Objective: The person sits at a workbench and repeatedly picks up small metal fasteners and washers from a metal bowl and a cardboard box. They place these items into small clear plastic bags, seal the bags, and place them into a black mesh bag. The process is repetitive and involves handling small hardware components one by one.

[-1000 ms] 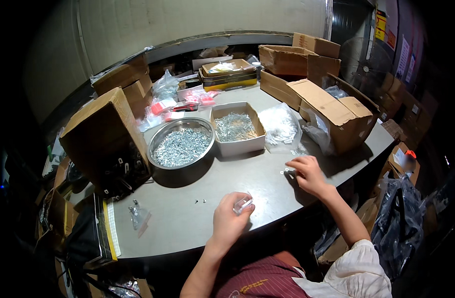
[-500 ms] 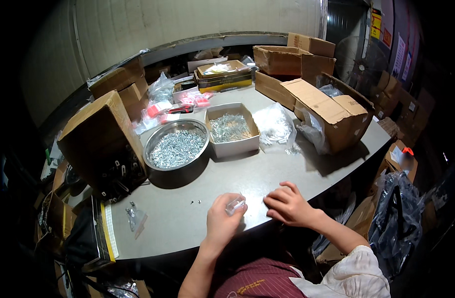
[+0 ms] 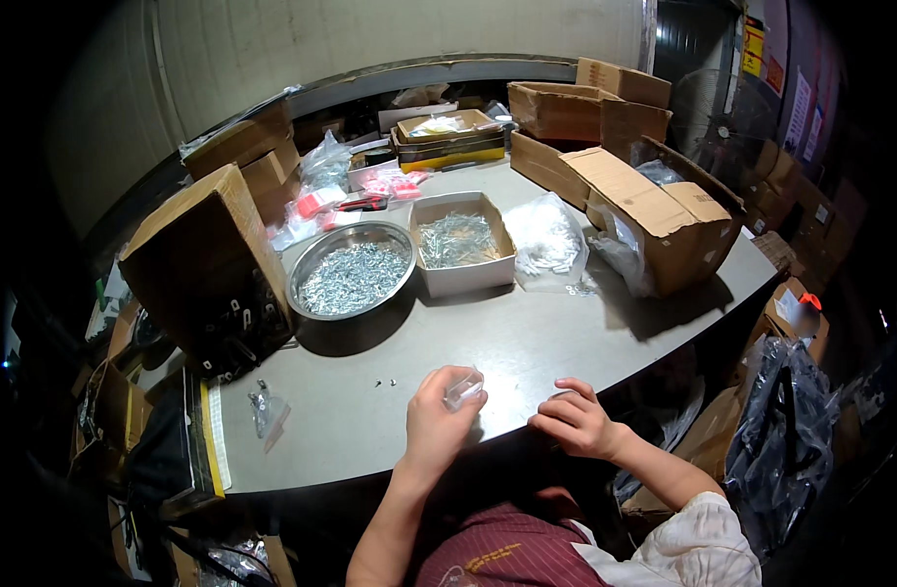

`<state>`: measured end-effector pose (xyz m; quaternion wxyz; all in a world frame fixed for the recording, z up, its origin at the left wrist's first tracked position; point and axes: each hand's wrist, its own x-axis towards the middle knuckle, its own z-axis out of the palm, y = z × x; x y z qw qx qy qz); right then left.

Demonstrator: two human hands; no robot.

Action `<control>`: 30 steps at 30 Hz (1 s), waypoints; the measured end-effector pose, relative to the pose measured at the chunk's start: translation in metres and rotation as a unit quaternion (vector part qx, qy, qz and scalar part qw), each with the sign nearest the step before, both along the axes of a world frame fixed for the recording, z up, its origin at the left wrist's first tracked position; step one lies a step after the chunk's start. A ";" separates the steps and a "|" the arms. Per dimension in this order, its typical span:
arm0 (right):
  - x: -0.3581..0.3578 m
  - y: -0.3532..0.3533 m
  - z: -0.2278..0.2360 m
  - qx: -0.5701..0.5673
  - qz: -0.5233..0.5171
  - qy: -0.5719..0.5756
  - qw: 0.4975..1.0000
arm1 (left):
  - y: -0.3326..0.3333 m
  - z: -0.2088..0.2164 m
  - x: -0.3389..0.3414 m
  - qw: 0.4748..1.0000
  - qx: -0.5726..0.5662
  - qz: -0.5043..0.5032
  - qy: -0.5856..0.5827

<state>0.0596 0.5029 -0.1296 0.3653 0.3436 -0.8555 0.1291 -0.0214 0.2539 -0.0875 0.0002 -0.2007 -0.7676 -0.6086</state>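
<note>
Clear small plastic bag (image 3: 462, 389) pinched in left hand (image 3: 437, 423) at the table's (image 3: 527, 338) near edge, raised, likely for filling. Right hand (image 3: 574, 423) just beside, fingers curled loosely, contents unclear. Steel bowl of screws (image 3: 352, 269) sits toward the far-left edge.

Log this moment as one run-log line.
left hand: holds small clear bag | right hand: fingers curled at table edge | metal bowl, open box: screws
</note>
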 end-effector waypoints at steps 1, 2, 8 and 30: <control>-0.001 0.000 0.002 -0.046 0.009 -0.039 0.998 | 0.001 0.001 0.001 1.000 -0.001 -0.002 0.003; -0.005 0.000 0.006 -0.093 0.021 -0.079 0.992 | 0.000 0.002 0.002 1.000 -0.003 -0.002 0.006; -0.036 -0.020 0.059 -0.254 0.091 -0.167 0.948 | 0.004 0.012 0.006 0.999 -0.035 -0.023 0.021; -0.064 -0.064 0.109 -0.156 0.103 -0.232 0.955 | -0.028 0.027 0.020 0.990 0.135 0.033 -0.032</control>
